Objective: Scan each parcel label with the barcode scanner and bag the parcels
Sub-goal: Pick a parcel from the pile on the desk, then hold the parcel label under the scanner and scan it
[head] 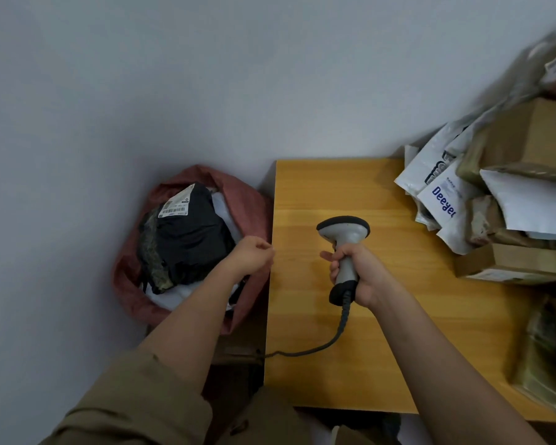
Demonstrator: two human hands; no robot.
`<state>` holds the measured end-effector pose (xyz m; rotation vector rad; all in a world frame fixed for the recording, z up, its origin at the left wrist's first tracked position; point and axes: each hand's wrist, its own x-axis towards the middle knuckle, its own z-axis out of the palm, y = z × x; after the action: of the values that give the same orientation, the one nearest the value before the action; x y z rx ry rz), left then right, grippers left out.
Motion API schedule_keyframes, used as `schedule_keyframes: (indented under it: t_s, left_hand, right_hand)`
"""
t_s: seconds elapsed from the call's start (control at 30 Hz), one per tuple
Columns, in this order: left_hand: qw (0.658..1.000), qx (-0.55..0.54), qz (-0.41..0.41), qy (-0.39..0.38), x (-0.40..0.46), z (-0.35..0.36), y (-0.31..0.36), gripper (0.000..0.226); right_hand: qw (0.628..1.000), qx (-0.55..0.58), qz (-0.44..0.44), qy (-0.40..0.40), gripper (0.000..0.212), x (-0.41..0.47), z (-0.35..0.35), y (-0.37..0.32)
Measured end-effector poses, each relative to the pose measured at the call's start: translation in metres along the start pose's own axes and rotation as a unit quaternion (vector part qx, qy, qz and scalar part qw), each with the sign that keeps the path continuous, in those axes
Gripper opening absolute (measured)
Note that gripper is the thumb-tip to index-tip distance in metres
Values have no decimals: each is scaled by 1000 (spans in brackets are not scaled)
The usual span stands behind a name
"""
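My right hand [357, 274] grips the handle of a grey barcode scanner [344, 232] above the wooden table [398, 332]; its dark cord trails off the table's left edge. My left hand [252, 255] hovers over the right rim of a reddish bag [254, 200] on the floor, fingers loosely curled and holding nothing. Inside the bag lies a black parcel [187, 239] with a white barcode label [175, 205] facing up, on top of white parcels. A pile of white mailers [443, 194] and brown boxes [527, 139] sits at the table's right.
A pale wall fills the background and left side. A flat brown box [501, 264] lies at the front of the parcel pile. Plastic-wrapped packages [546, 358] lie at the table's near right corner. The bag stands tight against the table's left edge.
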<state>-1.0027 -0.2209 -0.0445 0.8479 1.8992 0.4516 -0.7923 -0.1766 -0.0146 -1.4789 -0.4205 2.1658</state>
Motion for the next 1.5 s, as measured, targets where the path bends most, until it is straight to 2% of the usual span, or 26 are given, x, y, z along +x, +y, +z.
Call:
schedule_keyframes:
  t_s: [0.2, 0.33, 0.5, 0.63, 0.7, 0.8, 0.93, 1.07, 1.2, 1.4, 1.5]
  left_hand:
    - [1000, 23, 18, 0, -13, 86, 67, 19]
    - [997, 39, 35, -50, -19, 175, 116, 21]
    - [991, 29, 45, -120, -31, 289, 180, 13]
    - [979, 15, 32, -199, -49, 355, 209, 14]
    - [972, 13, 18, -233, -58, 380, 217, 22]
    - [963, 1, 3, -271, -67, 408, 224, 52]
    - [954, -10, -15, -300, -70, 427, 226, 69]
    - [943, -44, -42, -327, -71, 434, 220, 76]
    - [934, -103, -76, -334, -67, 425, 205, 83]
    - [938, -153, -84, -300, -58, 381, 173, 98]
    - [934, -172, -79, -303, -55, 353, 157, 117]
  right_hand:
    - [999, 17, -25, -13, 22, -29, -88, -36]
    - [996, 16, -83, 5, 30, -57, -172, -70]
    - [982, -24, -163, 97, 20, -96, -275, -110]
    - [968, -5, -188, 169, 20, -121, -340, -118]
    - [952, 4, -210, 222, 12, -127, -363, -114]
    - [920, 51, -254, 293, 19, -132, -386, -104]
    - [902, 120, -255, 328, 25, -136, -402, -94]
    - [914, 160, -199, 315, 18, -136, -407, -87]
    - [921, 165, -183, 301, 21, -133, -397, -82]
    - [933, 141, -183, 277, 18, -122, -355, -66]
    - [933, 124, -188, 282, 17, -112, -326, -55]
